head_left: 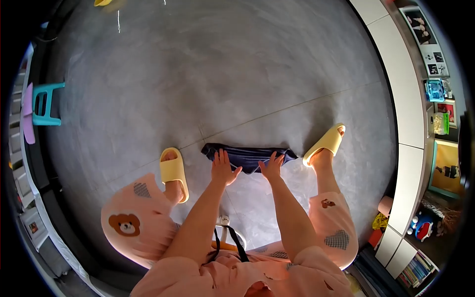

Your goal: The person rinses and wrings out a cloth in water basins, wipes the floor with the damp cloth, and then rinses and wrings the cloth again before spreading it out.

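Observation:
A dark navy cloth (pixel 247 154) lies folded in a long strip on the grey floor between my feet. My left hand (pixel 223 170) rests flat at its left part, fingers stretched out over the fabric. Over the right part, my right hand (pixel 271 166) lies with its fingers spread on the near edge. Neither hand grips the cloth. What kind of garment or cloth it is cannot be made out.
Yellow slippers are on my feet, a left one (pixel 172 171) and a right one (pixel 325 144). At far left stands a teal stool (pixel 45 104). White cabinets (pixel 403 119) and a shelf with photos, toys and books line the right side.

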A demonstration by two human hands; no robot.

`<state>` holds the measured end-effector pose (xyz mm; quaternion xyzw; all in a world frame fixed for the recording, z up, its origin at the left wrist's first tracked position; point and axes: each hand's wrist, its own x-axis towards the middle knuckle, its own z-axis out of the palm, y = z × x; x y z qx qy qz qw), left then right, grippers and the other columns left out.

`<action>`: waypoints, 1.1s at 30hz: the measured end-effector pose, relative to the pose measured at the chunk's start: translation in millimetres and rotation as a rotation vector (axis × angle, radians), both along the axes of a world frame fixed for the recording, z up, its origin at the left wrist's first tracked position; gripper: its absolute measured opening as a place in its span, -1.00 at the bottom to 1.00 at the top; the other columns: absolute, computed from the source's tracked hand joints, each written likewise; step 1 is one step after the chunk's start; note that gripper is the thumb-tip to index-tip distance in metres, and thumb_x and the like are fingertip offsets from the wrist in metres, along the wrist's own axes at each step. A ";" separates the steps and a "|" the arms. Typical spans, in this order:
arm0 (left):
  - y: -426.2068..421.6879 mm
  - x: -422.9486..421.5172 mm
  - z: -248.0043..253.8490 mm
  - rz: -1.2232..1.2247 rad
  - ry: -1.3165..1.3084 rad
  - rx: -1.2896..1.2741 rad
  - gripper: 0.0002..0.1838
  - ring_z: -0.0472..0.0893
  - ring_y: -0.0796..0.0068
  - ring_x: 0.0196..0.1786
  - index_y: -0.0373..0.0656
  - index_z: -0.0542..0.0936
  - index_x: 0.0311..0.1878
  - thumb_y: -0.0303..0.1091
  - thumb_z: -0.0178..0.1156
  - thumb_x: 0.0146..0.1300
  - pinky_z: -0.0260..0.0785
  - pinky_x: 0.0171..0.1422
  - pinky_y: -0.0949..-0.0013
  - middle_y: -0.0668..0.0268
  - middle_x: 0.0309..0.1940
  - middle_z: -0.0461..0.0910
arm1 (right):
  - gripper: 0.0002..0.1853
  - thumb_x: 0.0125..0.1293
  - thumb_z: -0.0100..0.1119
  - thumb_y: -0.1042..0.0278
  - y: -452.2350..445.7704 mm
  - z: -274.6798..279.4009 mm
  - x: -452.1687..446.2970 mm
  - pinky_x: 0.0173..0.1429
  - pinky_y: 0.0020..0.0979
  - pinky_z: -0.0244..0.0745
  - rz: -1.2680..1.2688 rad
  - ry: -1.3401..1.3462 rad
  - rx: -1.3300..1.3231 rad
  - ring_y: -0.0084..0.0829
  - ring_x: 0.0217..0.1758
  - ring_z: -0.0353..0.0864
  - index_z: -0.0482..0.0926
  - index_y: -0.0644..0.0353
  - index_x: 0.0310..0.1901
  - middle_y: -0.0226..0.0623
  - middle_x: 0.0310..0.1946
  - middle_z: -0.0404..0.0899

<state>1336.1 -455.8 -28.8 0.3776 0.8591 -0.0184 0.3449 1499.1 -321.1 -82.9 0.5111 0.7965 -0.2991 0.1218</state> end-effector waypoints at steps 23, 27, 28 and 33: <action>134.9 -179.1 36.8 0.349 -0.063 -0.121 -0.02 -0.13 0.21 0.48 -0.22 -0.08 0.41 0.33 -0.10 0.15 -0.20 0.46 0.12 0.23 0.46 -0.19 | 0.03 0.11 0.15 -0.10 187.8 21.5 -204.0 0.43 0.01 -0.27 0.354 -0.130 -0.264 0.40 0.39 -0.37 -0.23 0.29 0.38 0.57 0.27 -0.46; 125.7 -210.4 41.4 0.283 -0.047 -0.127 -0.03 -0.14 0.25 0.48 -0.18 -0.07 0.42 0.32 -0.09 0.14 -0.23 0.47 0.14 0.27 0.46 -0.18 | 0.00 0.11 0.15 -0.06 195.0 21.7 -246.5 0.42 0.03 -0.23 0.253 -0.291 -0.315 0.45 0.37 -0.34 -0.19 0.33 0.37 0.64 0.24 -0.39; 124.5 -214.5 36.9 0.242 -0.038 -0.121 -0.03 -0.15 0.26 0.48 -0.17 -0.07 0.42 0.32 -0.09 0.14 -0.24 0.47 0.14 0.28 0.46 -0.18 | 0.00 0.10 0.16 -0.07 204.3 19.4 -253.3 0.42 0.03 -0.22 0.275 -0.227 -0.343 0.46 0.36 -0.33 -0.18 0.32 0.37 0.64 0.24 -0.39; 177.4 -291.8 30.2 0.312 -0.031 -0.091 0.00 -0.09 0.16 0.47 -0.26 -0.07 0.41 0.31 -0.04 0.12 -0.17 0.46 0.15 0.17 0.44 -0.14 | -0.03 0.08 0.17 -0.04 242.9 16.5 -302.8 0.41 0.02 -0.17 0.377 -0.083 -0.277 0.45 0.35 -0.25 -0.11 0.33 0.36 0.65 0.24 -0.32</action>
